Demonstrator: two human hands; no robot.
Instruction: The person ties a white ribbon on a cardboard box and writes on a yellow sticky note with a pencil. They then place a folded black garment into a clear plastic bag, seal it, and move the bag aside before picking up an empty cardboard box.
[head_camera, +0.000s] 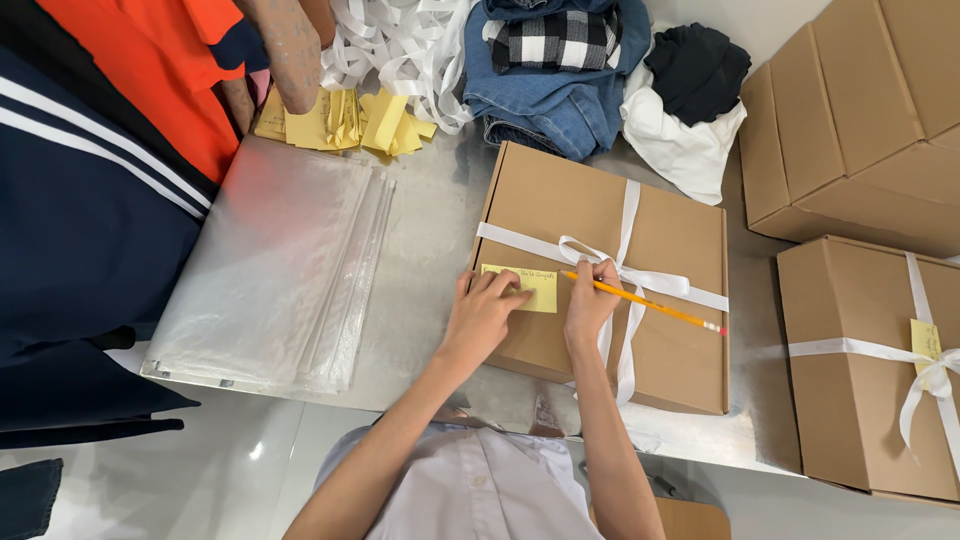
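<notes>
The yellow sticky note (521, 287) lies flat on the lid of a brown cardboard box (560, 215), just left of the white ribbon (655, 282) bow tied across it. The left hand (483, 316) presses on the note, its fingertips (512, 287) spread over the note's lower left part, so this grip is flat and open, clamped on nothing. The right hand (590, 300) sits just right of the note, its grip closed on a yellow pencil (645, 303) whose tip points at the note's right edge while the eraser end lies out over the ribbon.

Outward from the hands, the box rests on a metal table (430, 290). Left of the left hand lies a stack of clear plastic bags (270, 270). Beyond it sit a pile of loose yellow notes (345, 122) and a tangle of white ribbon strips (400, 45), with another person's hand (290, 50) resting there. Folded jeans (545, 95) and other clothes lie beyond the box; to the right of the right hand stand 2 more boxes (870, 360), 1 of them ribboned.

My judgement: the note could skid or crease if the left fingers lift while the pencil pushes, and the pencil shaft may snag the bow loops.
</notes>
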